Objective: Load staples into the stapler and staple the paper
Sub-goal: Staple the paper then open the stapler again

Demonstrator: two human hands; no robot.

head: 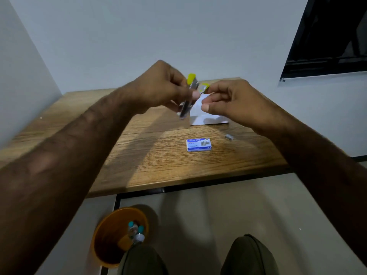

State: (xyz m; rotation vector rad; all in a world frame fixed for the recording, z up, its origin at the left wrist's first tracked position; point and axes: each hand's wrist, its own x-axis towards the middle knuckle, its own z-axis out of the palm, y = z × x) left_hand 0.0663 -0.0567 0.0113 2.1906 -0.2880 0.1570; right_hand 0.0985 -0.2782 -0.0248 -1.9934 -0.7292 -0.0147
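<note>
Above the wooden table (151,155) my left hand (158,86) grips a small yellow and metal stapler (191,86), held upright and swung apart. My right hand (230,98) pinches the stapler's other yellow end (204,87) with thumb and fingertips. A white sheet of paper (206,118) lies on the table behind and below both hands, partly hidden by them. A blue and white staple box (199,144) lies flat nearer to me. A loose strip of staples (229,136) rests to the right of the box.
An orange bin (107,241) with bottles in it stands on the floor below the table's front edge, by my knees (248,255). White walls close in at the left and back. A dark window (327,36) is at the upper right.
</note>
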